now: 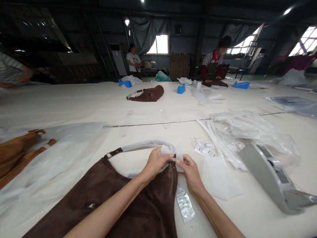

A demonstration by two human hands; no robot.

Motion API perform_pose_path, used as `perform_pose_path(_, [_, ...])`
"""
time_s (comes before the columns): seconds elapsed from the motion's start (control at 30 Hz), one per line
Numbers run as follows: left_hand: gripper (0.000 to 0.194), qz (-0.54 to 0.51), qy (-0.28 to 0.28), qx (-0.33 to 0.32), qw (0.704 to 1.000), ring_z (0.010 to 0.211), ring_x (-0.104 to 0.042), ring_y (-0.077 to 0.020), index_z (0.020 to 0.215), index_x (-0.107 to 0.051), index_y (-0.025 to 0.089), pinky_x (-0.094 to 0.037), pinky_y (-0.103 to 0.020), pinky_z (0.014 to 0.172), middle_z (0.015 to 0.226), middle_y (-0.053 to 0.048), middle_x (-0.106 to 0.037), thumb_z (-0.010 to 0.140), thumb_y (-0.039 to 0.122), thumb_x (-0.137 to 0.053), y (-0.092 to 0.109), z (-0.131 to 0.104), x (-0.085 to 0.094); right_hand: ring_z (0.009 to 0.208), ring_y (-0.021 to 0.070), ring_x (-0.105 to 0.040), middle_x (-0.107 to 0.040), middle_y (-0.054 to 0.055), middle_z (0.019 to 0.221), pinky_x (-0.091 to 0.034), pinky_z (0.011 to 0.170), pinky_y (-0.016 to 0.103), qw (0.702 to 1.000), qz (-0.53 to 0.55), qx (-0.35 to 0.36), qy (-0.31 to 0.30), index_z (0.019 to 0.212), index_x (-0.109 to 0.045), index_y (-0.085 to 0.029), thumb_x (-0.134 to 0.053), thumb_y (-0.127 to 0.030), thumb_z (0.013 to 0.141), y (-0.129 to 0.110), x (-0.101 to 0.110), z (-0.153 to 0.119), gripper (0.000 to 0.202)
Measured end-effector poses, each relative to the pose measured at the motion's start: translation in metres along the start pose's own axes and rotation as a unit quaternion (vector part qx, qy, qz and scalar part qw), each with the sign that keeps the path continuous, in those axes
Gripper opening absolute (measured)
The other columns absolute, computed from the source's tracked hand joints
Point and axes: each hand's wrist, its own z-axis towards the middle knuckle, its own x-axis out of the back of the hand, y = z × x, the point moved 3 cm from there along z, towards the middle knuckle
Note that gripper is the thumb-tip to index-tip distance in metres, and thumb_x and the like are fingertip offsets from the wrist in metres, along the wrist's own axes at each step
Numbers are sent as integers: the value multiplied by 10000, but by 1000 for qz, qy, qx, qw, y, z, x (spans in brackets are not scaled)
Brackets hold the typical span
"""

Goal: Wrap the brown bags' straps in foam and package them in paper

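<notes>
A dark brown handbag (pixel 99 191) lies in front of me on the white table, its strap (pixel 141 144) arching away and wrapped in thin white material. At the strap's right end, by the metal ring, my left hand (pixel 156 163) pinches a white wrapping sheet (pixel 167 150). Just to its right, my right hand (pixel 190 170) is closed on the same white sheet, thumb and fingers together beside the ring. Below the right hand lies a shiny silver packet (pixel 185 205), next to the bag's edge.
A grey tape dispenser (pixel 269 178) stands at right, near crumpled clear plastic (pixel 245 127), labels (pixel 204 147) and white sheets (pixel 220 175). A tan bag (pixel 22 148) lies on plastic at left. Across the table are another brown bag (pixel 151 94) and a co-worker (pixel 215 64).
</notes>
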Motion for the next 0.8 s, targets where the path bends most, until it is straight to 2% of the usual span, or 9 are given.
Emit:
perform_pose_path(0.07, [300,-3,19,-5,1000,603,-534,-149,699,-688,142,-408,-243,589,649,-13,-642,548,342,-854,0,0,3,750,185,-603,-683,47,803,-479,727,314,998,46,-37,-20,889,-713,-168,-703,-538,776,0,0,-1,387])
perform_pose_path(0.13, [325,-8,23,-3,1000,585,-520,-139,701,-674,140,-399,-240,576,642,-10,-629,546,361,-855,0,-2,6,741,187,-607,-684,68,804,-480,719,322,994,83,-66,-29,895,-718,-146,-690,-569,775,2,0,-1,441])
perform_pose_path(0.23, [357,-14,11,6,1000,568,-514,-132,722,-662,141,-391,-237,549,650,-13,-620,566,405,-845,-2,-5,9,669,140,-579,-656,10,742,-457,668,277,992,104,-72,-10,863,-665,-179,-832,-465,673,8,-4,2,381])
perform_pose_path(0.3, [366,-14,2,8,1000,577,-526,-138,762,-667,144,-396,-239,544,668,-17,-625,595,426,-829,-3,-7,10,619,124,-560,-636,-26,710,-424,600,250,990,113,-79,7,885,-619,-206,-892,-419,603,14,-7,4,447])
perform_pose_path(0.4, [389,-15,-9,6,1000,655,-580,-164,854,-682,145,-450,-257,609,741,-34,-661,640,445,-807,-4,-8,10,655,148,-592,-667,-3,774,-423,581,259,987,128,-90,-21,958,-614,-203,-877,-458,625,21,-18,7,495])
perform_pose_path(0.47, [409,-17,-15,5,1000,699,-602,-177,888,-686,145,-474,-271,655,783,-44,-678,645,449,-811,-5,-8,9,665,152,-597,-671,10,773,-443,622,274,985,145,-88,-41,925,-627,-181,-861,-476,647,22,-27,8,469])
perform_pose_path(0.67, [462,-31,-19,11,999,761,-628,-193,933,-696,145,-494,-276,701,845,-61,-699,638,478,-822,-9,-9,13,558,116,-543,-617,-32,628,-418,571,249,980,164,-89,65,778,-576,-174,-885,-518,580,25,-44,8,503])
perform_pose_path(0.8, [475,-26,-32,41,998,769,-638,-205,997,-695,158,-505,-285,665,902,-80,-704,735,552,-725,-11,-11,17,530,122,-532,-606,-28,589,-412,550,258,983,142,-92,76,760,-583,-168,-861,-570,584,29,-51,11,519])
